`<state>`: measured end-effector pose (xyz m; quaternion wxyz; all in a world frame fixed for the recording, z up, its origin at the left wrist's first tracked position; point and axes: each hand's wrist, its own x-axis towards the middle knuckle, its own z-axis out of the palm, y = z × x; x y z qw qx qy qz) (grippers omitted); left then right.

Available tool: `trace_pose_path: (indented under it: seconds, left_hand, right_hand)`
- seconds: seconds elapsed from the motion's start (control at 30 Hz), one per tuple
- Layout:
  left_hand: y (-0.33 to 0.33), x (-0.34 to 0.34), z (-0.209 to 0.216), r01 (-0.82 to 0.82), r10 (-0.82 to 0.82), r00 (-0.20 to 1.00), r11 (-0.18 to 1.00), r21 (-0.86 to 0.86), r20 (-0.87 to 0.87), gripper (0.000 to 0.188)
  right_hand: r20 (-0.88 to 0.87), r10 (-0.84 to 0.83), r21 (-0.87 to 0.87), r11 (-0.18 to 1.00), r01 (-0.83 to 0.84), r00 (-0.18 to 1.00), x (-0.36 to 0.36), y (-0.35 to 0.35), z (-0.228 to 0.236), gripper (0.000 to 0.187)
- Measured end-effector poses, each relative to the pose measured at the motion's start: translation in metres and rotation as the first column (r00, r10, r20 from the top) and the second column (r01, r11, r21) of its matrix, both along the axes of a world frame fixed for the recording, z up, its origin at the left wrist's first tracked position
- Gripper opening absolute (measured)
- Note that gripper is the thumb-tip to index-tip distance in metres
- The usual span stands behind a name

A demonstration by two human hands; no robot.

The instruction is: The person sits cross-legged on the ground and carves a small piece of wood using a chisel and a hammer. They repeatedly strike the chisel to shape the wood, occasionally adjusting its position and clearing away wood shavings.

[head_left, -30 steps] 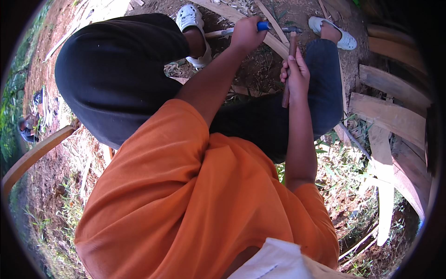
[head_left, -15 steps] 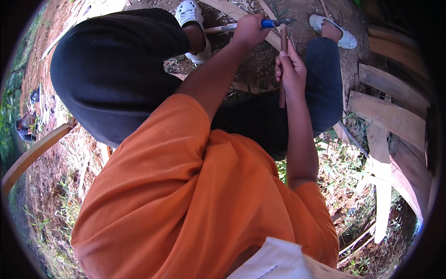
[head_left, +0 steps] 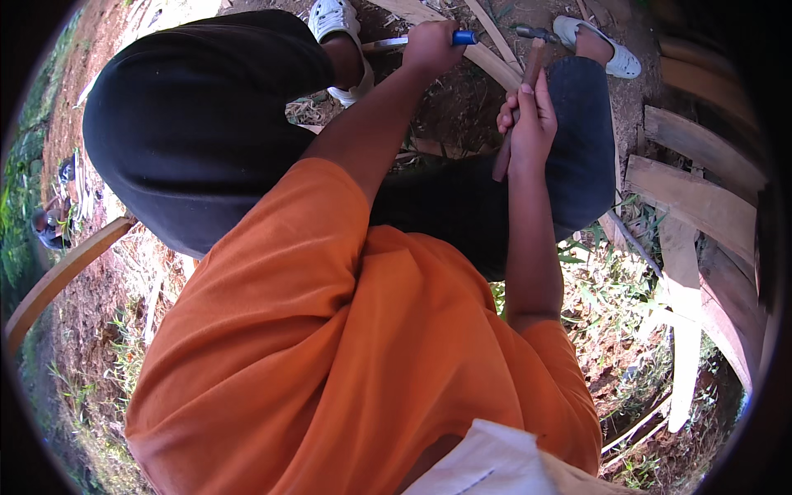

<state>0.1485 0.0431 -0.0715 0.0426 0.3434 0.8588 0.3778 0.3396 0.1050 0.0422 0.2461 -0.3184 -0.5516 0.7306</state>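
My left hand (head_left: 433, 49) is closed around a chisel (head_left: 464, 38) with a blue handle end. Its pale shaft points left toward my white clog (head_left: 337, 20), and I cannot make out what the tip touches. To the right, my right hand (head_left: 533, 128) grips a hammer (head_left: 532, 62) by its brown wooden handle. The dark metal head is at the far end, apart from the chisel's blue end. Long wooden strips (head_left: 495, 59) lie on the ground beneath and beyond both hands.
Curved boards (head_left: 693, 194) are piled at my right, beside grass. A wooden bar (head_left: 70, 268) sticks out at the left behind my bent knee (head_left: 190, 124). Another person (head_left: 51, 227) is far off at the left edge. My other clog (head_left: 615, 59) rests at the far right.
My right hand has swung the hammer to the right, so its head has moved away from the chisel's blue end. My left hand has shifted slightly left with the chisel.
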Motion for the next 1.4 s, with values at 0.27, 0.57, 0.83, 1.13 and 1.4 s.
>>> trace_pose_path:
  seconds: [0.27, 0.57, 0.83, 1.13, 1.4]
  left_hand:
    - [0.007, -0.006, 0.003, -0.101, 0.099, 0.995, 0.991, 0.089, 0.034, 0.022]
    - [0.0, -0.01, 0.025, -0.072, 0.064, 0.979, 0.997, 0.037, 0.195, 0.022]
    - [-0.001, -0.01, -0.004, -0.102, 0.102, 0.994, 0.995, -0.02, 0.042, 0.025]
    - [-0.02, -0.02, 0.005, -0.063, 0.063, 0.994, 0.998, -0.004, 0.088, 0.026]
    - [-0.014, -0.011, 0.013, -0.064, 0.054, 0.993, 0.994, 0.093, 0.11, 0.027]
  right_hand:
    - [-0.02, 0.002, -0.008, 1.0, -0.002, 1.0, 0.001, -0.006, 0.002, 0.058]
    - [0.121, 0.098, 0.142, 0.983, -0.115, 0.988, -0.019, -0.011, 0.014, 0.059]
    - [0.183, 0.127, 0.073, 0.987, -0.142, 0.975, -0.017, -0.015, 0.01, 0.057]
    - [0.242, 0.283, 0.026, 0.954, -0.298, 0.928, -0.024, -0.015, 0.002, 0.057]
    - [0.043, 0.127, 0.028, 0.991, -0.128, 0.991, -0.018, -0.009, 0.009, 0.057]
